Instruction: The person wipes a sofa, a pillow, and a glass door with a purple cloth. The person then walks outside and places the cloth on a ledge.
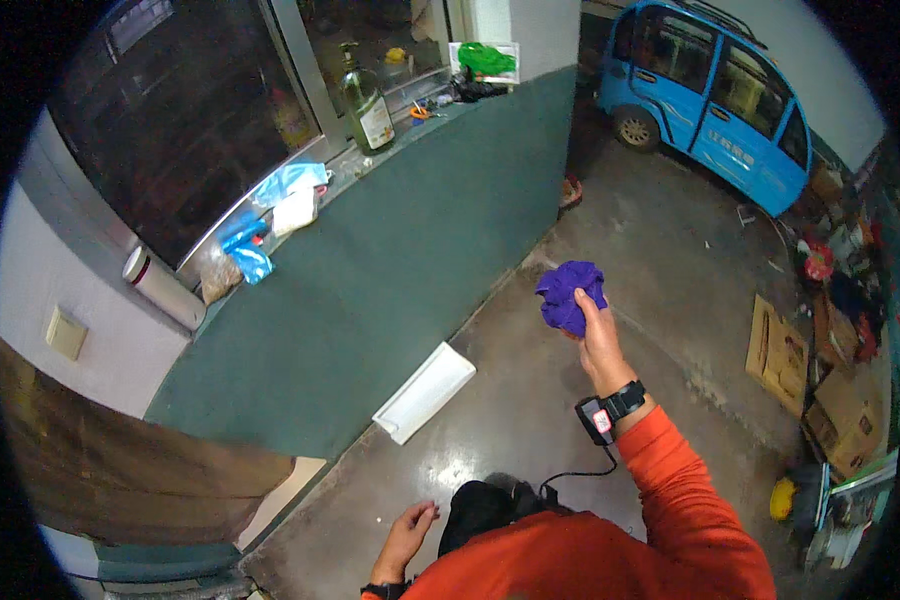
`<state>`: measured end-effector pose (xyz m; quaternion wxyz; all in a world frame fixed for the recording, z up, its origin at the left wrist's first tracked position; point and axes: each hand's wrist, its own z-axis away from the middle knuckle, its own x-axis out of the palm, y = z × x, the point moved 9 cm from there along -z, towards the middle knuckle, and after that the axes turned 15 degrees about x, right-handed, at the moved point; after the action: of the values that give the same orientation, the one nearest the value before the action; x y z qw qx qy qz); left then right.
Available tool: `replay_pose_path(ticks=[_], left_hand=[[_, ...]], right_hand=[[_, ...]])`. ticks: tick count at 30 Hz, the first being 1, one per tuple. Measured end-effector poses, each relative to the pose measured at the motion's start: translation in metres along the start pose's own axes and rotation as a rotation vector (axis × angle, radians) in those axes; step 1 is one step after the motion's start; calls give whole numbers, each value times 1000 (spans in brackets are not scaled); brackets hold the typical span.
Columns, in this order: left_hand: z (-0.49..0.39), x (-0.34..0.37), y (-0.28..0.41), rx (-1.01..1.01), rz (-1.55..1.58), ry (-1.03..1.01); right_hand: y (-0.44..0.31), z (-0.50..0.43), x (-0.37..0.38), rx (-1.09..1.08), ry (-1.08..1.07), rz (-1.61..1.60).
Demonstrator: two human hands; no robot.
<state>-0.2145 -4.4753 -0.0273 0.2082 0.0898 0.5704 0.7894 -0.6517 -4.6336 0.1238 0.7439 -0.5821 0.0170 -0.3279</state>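
Observation:
My right hand (pixel 598 337) is stretched out ahead, gripping a crumpled purple cloth (pixel 572 294) with the thumb on top. A black wrist strap with a small cabled device (pixel 596 420) sits on that wrist. Low in the view, close to my body, hangs my left hand (pixel 411 534) with loosely bent fingers and nothing visible in it. The green lower wall (pixel 390 255) rises to the left of the cloth, under a window sill (pixel 360 166). On the floor against this wall lies a white, shallow rectangular piece (pixel 424 393), apart from both hands.
The sill carries a green glass pump bottle (pixel 371 112), blue face masks (pixel 289 182), orange-handled scissors (pixel 420 112) and a white thermos flask (pixel 163 289). A small blue vehicle (pixel 709 97) stands at the far right. Flattened cardboard (pixel 777 352) and clutter line the right side.

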Motion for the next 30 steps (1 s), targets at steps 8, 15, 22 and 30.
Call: replay_pose_path(ticks=[8,15,22,30], left_hand=[[-106,-20,7,-67,134,168],[-196,-40,44,-14,161,308],[-257,-19,57,-107,146,249],[-421,111,109,-97,-6,-17]], right_hand=[[-110,-153,143,-258,-109,-41],[-137,-307,283,-63,-253,-169],[-74,-396,285,-177,-315,459],[-45,-369,-15,-324,-375,919]])
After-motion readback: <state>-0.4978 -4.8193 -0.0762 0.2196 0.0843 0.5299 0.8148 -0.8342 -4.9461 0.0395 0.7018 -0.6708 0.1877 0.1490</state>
